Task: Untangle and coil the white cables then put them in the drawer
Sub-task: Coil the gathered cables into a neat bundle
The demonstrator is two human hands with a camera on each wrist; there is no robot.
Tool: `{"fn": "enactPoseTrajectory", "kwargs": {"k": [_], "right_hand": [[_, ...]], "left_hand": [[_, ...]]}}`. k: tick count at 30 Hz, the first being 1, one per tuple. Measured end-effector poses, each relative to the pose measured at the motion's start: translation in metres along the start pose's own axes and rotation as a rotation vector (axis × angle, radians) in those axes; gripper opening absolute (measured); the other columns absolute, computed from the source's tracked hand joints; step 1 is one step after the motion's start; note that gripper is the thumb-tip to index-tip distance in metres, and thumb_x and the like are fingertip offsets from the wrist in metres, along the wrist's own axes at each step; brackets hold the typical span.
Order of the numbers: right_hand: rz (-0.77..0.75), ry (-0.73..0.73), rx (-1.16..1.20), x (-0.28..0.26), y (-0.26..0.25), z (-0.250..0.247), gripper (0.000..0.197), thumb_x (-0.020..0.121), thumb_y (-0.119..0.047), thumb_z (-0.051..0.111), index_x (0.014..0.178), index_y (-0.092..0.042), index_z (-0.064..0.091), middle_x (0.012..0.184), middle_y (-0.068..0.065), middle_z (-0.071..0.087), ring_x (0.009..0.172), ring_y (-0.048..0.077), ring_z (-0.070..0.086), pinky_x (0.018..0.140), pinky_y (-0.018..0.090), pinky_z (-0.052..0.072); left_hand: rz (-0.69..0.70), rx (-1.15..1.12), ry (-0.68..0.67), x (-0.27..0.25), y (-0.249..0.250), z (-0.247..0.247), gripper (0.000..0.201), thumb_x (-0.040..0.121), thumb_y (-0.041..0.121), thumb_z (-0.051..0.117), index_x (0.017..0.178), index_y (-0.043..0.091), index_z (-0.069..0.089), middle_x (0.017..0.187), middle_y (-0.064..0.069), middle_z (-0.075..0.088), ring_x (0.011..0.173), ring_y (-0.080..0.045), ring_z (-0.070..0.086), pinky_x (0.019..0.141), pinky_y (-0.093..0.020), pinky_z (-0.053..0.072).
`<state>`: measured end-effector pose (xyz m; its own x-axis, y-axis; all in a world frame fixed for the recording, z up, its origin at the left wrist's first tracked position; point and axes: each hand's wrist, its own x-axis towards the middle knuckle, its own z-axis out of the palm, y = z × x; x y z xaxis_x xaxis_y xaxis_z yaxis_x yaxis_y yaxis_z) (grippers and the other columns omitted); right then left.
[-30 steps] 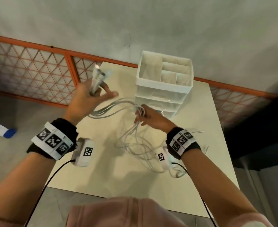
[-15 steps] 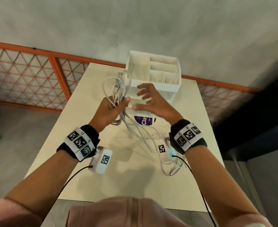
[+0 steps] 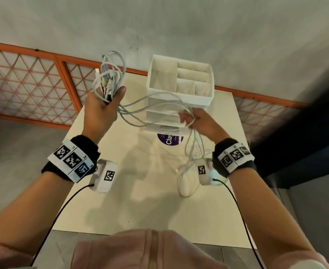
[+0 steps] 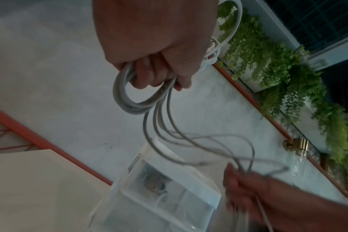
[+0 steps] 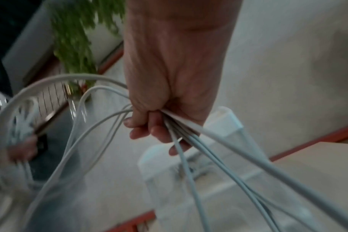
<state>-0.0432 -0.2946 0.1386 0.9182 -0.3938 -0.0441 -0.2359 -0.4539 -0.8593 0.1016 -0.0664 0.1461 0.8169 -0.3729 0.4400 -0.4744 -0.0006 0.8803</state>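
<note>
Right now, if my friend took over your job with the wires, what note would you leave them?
Left hand: grips a bunch of looped white cables, held up above the table.
Right hand: grips several strands of the same cables, pulled away from the left; more hangs down onto the table.
Drawer box: stands at the far side of the table; drawers look closed.
Done: some loops gathered in the left hand.
Left: finish untangling, coil the rest, open a drawer, put the cables in.
</note>
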Motion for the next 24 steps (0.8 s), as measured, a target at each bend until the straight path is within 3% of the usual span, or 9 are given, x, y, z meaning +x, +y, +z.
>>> {"fn": "enactPoseTrajectory", "kwargs": {"k": [2,4,7,11,16,18,20,22,24], "right_hand": [[-0.152,0.062,0.069,0.009,-0.014,-0.001,0.017,0.097,-0.005,0.046,0.09,-0.004,0.061,0.073,-0.002,0.055,0.061,0.004,0.05,0.056,0.013,0.038],[-0.248,0.067,0.098,0.015,-0.017,0.009,0.024,0.096,-0.002,0.041,0.086,-0.016,0.058,0.072,-0.004,0.053,0.061,0.0,0.049,0.059,0.013,0.039],[-0.166,0.092,0.165,0.021,-0.005,0.038,0.031,0.097,-0.002,0.041,0.081,-0.025,0.054,0.067,-0.003,0.05,0.051,-0.003,0.049,0.062,0.02,0.043],[-0.025,0.082,0.156,0.028,0.014,0.058,0.016,0.096,-0.013,0.052,0.083,-0.012,0.061,0.066,-0.003,0.055,0.055,0.011,0.053,0.057,0.022,0.044],[0.096,-0.196,-0.369,0.017,0.057,0.068,0.035,0.076,-0.031,0.078,0.093,-0.006,0.06,0.094,0.006,0.056,0.094,0.021,0.052,0.076,0.026,0.039],[0.206,-0.31,-0.396,0.002,0.074,0.069,0.068,0.067,-0.037,0.083,0.123,-0.016,0.053,0.126,0.006,0.048,0.122,0.022,0.043,0.102,0.036,0.038],[0.274,-0.324,-0.315,-0.01,0.088,0.063,0.086,0.069,-0.033,0.083,0.141,-0.018,0.038,0.142,0.003,0.038,0.133,0.019,0.035,0.11,0.035,0.03],[0.328,-0.218,-0.203,-0.019,0.099,0.05,0.071,0.076,-0.03,0.078,0.137,-0.017,0.044,0.129,-0.001,0.047,0.119,0.014,0.044,0.101,0.028,0.037],[0.372,-0.059,-0.22,-0.027,0.114,0.032,0.037,0.084,-0.025,0.07,0.118,-0.012,0.06,0.107,0.004,0.06,0.096,0.016,0.055,0.075,0.017,0.043]], "left_hand": [[0.012,0.08,0.013,-0.004,-0.003,0.001,0.018,0.089,0.035,0.06,0.074,0.027,0.054,0.059,0.011,0.058,0.057,-0.012,0.05,0.055,-0.03,0.041],[0.023,0.132,0.019,-0.007,-0.002,0.001,0.016,0.09,0.034,0.06,0.078,0.023,0.056,0.056,0.016,0.053,0.054,-0.004,0.051,0.053,-0.023,0.04],[0.057,0.222,0.049,-0.005,-0.002,-0.004,0.025,0.091,0.031,0.059,0.09,0.007,0.065,0.066,0.006,0.057,0.058,0.011,0.054,0.053,-0.005,0.034],[0.036,0.29,0.085,-0.001,-0.003,-0.018,0.036,0.092,0.037,0.056,0.095,0.002,0.065,0.074,-0.003,0.059,0.057,0.013,0.052,0.051,-0.005,0.034],[0.024,0.313,0.166,0.004,-0.006,-0.033,0.042,0.091,0.043,0.053,0.108,0.007,0.064,0.092,-0.001,0.065,0.068,0.01,0.056,0.063,-0.015,0.042],[-0.003,0.464,0.16,0.003,-0.008,-0.037,0.041,0.092,0.04,0.053,0.106,0.004,0.064,0.09,-0.011,0.069,0.068,-0.003,0.062,0.056,-0.021,0.038],[-0.052,0.653,0.138,0.0,-0.006,-0.039,0.039,0.093,0.033,0.053,0.107,-0.002,0.061,0.094,-0.027,0.068,0.079,-0.04,0.063,0.06,-0.035,0.036],[-0.07,0.742,0.123,-0.004,-0.004,-0.04,0.036,0.094,0.027,0.053,0.108,-0.005,0.058,0.094,-0.034,0.064,0.083,-0.05,0.059,0.061,-0.043,0.034],[-0.073,0.78,0.103,-0.007,-0.007,-0.037,0.035,0.094,0.025,0.051,0.111,-0.006,0.055,0.096,-0.036,0.062,0.085,-0.052,0.057,0.062,-0.046,0.035]]}}
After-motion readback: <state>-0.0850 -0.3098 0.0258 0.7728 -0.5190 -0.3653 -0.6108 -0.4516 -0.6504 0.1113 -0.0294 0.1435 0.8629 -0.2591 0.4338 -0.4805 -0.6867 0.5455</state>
